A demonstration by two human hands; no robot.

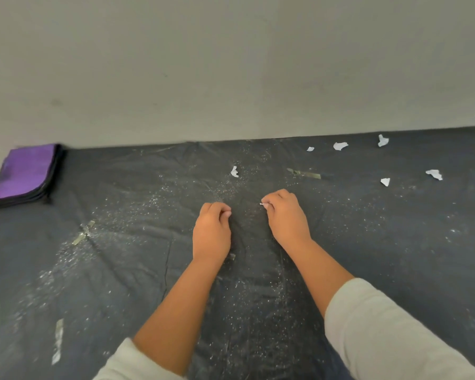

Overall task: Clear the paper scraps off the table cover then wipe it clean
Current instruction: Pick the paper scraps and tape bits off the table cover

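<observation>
A black table cover [121, 270] dusted with white specks fills the lower view. My right hand [285, 215] is at the middle of it, its curled fingers pinching a small white paper scrap [263, 204]. Just to its left is my left hand [211, 231], fingers curled in; whether it holds anything is hidden. Another white scrap [234, 171] lies just beyond the hands. Several more scraps lie at the far right, among them one at the back [340, 145] and one nearer [385, 181].
A stack of folded purple cloths [25, 174] sits at the cover's far left corner. Strips of tape [305, 174] stick to the cover in places. A plain grey wall rises behind the far edge.
</observation>
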